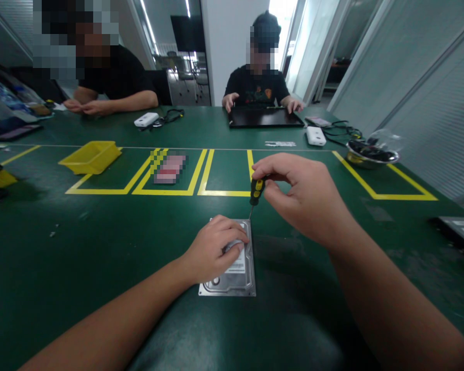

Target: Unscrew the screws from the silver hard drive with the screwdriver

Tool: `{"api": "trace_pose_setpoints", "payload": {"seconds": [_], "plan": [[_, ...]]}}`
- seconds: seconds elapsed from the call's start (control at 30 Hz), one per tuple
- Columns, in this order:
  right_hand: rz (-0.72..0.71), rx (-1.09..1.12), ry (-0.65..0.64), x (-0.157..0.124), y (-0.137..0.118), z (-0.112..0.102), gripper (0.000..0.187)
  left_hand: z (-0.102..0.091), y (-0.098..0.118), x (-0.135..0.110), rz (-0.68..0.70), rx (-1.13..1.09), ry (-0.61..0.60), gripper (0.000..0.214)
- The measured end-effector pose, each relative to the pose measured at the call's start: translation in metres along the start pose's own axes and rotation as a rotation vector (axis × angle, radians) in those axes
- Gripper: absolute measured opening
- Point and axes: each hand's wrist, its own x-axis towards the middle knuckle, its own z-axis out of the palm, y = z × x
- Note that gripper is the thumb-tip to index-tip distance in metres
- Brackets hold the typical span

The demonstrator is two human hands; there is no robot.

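A silver hard drive (234,282) with a white label lies flat on the green table in front of me. My left hand (212,248) rests over its upper left part, fingers bent and thumb near the index fingertip, gripping it against the table and hiding much of the label. In my right hand (303,198) is a screwdriver (257,190) with a black and yellow handle, pinched between thumb and fingers near the top. Its thin shaft points down, slightly tilted, and the tip meets the drive's far right corner. Whether a screw sits under the tip is too small to tell.
A yellow bin (90,157) and a pink pixelated item (170,170) lie beyond, among yellow tape outlines. At right are a metal bowl (371,154) of dark parts and another device (462,232). Two people sit opposite, one holding a black panel (266,117).
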Motion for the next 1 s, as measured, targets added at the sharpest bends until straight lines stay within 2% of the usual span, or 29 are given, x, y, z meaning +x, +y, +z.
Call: {"api": "trace_pose_setpoints", "payload": {"seconds": [0.37, 0.8, 1.0], "plan": [[-0.052, -0.072, -0.121, 0.0022, -0.0026, -0.0044, 0.035, 0.0, 0.001, 0.0009, -0.002, 0.009, 0.004, 0.021], [0.007, -0.118, -0.135, 0.0016, -0.003, -0.0054, 0.032, -0.0001, 0.0002, 0.0005, -0.008, 0.006, -0.006, 0.02], [-0.02, -0.111, -0.129, 0.0018, -0.0023, -0.0055, 0.033, 0.0, 0.0, 0.0002, -0.007, 0.003, -0.006, 0.02]]}}
